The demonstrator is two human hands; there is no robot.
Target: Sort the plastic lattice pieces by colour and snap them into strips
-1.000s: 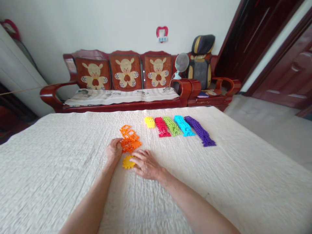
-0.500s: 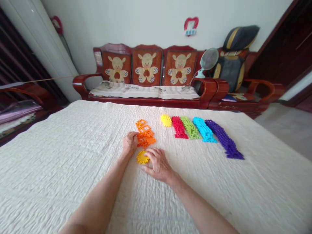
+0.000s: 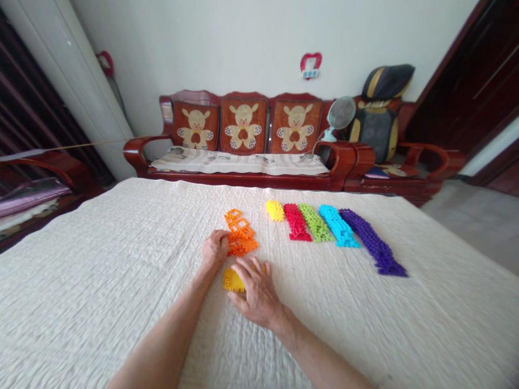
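Observation:
My left hand (image 3: 214, 247) rests curled on the cream quilt (image 3: 101, 270), its fingers touching the near end of a row of orange plastic tiles (image 3: 240, 232). My right hand (image 3: 253, 286) lies over an amber-yellow tile (image 3: 232, 280), fingers bent and pressing on its right part. Farther back stand separate rows of tiles: yellow (image 3: 275, 210), red (image 3: 297, 222), green (image 3: 315, 222), cyan (image 3: 338, 226) and purple (image 3: 373, 242).
A red wooden sofa (image 3: 247, 146) with bear-print cushions stands behind the quilted surface. A small fan (image 3: 340, 113) and a dark backpack (image 3: 379, 108) sit at its right end. A dark wooden door (image 3: 466, 81) is at the right, a white panel (image 3: 60, 81) at the left.
The view shifted left and then tilted. My right hand slid farther over the amber-yellow tile, which now lies a little nearer to me. My left hand stayed at the orange tiles.

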